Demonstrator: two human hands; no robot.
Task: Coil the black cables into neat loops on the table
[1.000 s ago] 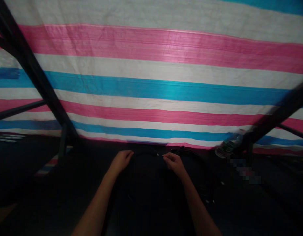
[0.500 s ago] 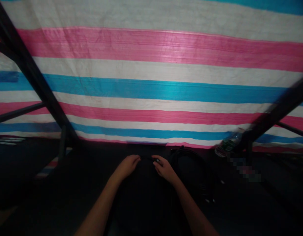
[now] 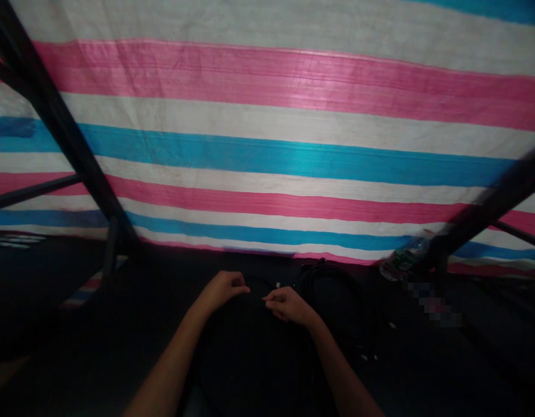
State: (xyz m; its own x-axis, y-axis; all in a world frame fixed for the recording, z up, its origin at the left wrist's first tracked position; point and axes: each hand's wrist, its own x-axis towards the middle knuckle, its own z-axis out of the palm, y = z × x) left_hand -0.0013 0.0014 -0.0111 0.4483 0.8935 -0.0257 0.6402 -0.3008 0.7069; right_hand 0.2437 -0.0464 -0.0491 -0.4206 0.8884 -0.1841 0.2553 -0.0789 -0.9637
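Observation:
My left hand (image 3: 227, 286) is pinched, thumb against fingers, above a dark surface. A little to its right, my right hand (image 3: 290, 305) is pinched too, on one end of a thin dark strand (image 3: 257, 296). The strand runs faintly across the gap to my left fingertips; too dark to name its kind. Just beyond the hands lies a black cable (image 3: 262, 280) with a small white tip (image 3: 277, 285), apart from the fingers. Next to my right hand rests a coil of black cable (image 3: 308, 284), with small pale ends near its front edge. Much of the dark area is hard to make out.
A pink, blue and white striped sheet (image 3: 267, 156) hangs behind the dark surface. Slanting dark posts stand at left (image 3: 71, 145) and right (image 3: 488, 214). A clear plastic bottle (image 3: 404, 258) with a green label lies at the right post's foot.
My right hand has come nearer and away from the cable, whose white tip now shows beyond it. The fingers now pinch the thin strand. My left hand has shifted slightly.

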